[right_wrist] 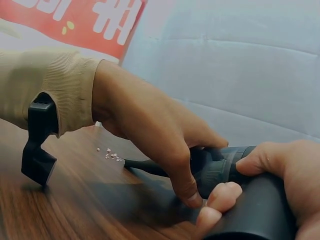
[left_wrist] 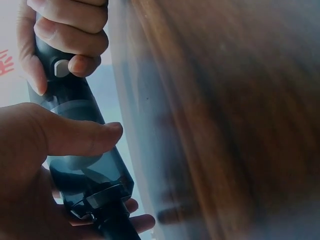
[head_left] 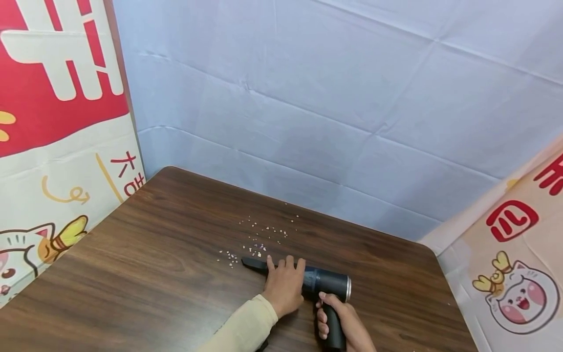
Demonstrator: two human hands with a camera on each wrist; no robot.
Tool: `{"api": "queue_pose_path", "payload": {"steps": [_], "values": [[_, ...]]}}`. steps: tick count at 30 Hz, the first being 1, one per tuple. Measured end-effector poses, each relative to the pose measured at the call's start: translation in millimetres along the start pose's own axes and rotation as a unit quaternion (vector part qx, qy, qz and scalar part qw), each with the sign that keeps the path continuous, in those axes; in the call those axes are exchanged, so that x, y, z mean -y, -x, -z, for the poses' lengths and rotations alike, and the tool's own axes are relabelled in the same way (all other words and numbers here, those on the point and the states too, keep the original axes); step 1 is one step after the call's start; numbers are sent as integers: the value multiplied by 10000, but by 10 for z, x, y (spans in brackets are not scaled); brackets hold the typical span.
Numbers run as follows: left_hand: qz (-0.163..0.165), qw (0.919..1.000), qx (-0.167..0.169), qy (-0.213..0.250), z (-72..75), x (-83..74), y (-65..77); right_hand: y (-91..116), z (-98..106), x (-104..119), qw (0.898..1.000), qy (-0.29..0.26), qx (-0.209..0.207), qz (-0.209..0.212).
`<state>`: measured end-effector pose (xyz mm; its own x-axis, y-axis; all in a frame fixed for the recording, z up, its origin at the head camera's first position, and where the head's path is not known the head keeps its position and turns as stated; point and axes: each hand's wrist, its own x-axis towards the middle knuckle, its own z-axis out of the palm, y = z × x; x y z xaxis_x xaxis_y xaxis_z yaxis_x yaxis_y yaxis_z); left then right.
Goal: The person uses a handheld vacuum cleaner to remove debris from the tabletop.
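A black handheld vacuum cleaner [head_left: 327, 283] is held low over the wooden table, its flat nozzle [head_left: 254, 264] pointing left. My right hand [head_left: 345, 318] grips the handle, the thumb up near the body. Across the front part lies my left hand [head_left: 283, 288], its fingers over the far side and its thumb on the near side. In the left wrist view that thumb [left_wrist: 85, 135] crosses the see-through dust cup [left_wrist: 90, 172]. Small pale crumbs [head_left: 230, 256] are scattered just beyond the nozzle tip, with more crumbs [head_left: 277, 231] farther back.
The brown wooden table [head_left: 154, 234] has rounded far corners. A pale blue cloth wall [head_left: 308, 98] stands along its far edge. Printed panels with red and cartoon figures flank it at left [head_left: 66, 122] and right [head_left: 519, 274]. A black wrist mount [right_wrist: 40, 140] hangs below the left sleeve [right_wrist: 65, 85].
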<state>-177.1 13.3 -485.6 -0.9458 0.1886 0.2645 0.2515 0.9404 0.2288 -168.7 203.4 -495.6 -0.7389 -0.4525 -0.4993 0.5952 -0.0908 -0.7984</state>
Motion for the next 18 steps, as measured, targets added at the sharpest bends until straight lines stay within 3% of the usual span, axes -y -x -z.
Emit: {"api": "queue_pose_path", "payload": {"steps": [18], "values": [[203, 9998, -33, 9, 12, 126, 19, -110, -99, 11, 9999, 107, 73, 91]]}}
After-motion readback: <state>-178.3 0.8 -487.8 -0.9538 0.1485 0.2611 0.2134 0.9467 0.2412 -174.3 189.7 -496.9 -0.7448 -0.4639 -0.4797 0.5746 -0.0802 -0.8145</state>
